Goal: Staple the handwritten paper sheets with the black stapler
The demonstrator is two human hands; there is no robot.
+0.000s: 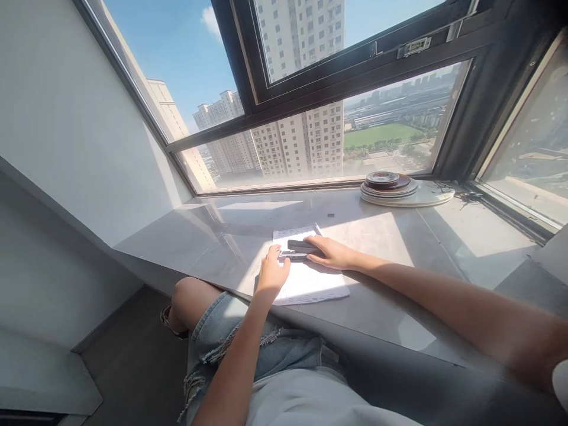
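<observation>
Head view: a seated person at a stone window ledge (373, 307), both bare hands over a stack of papers (315, 287)
Stapler: the black stapler (299, 245) is above the papers, lying crosswise between the two hands, its upper arm apart from the lower parts; that spread probably leaves the metal middle within reach
Right hand: fingers of the right hand (331, 253) closed around the stapler's right end, some above and the thumb below; a grip there likely steadies it while leaving the other end exposed
Left hand: fingers of the left hand (273, 272) bent in narrowly at the stapler's left end, near the metal part; whether they pinch anything I cannot tell
Papers: flat on the ledge beneath the stapler, near the person's lap, so both arms can probably work at an easy reach
Small dark piece: it (331, 215) lies beyond the papers, apart from both hands; too small to identify
Round plates: a pile of round plates (385, 189) by the window frame (306, 103), well apart from the hands, which likely leaves room for the elbows and papers
</observation>
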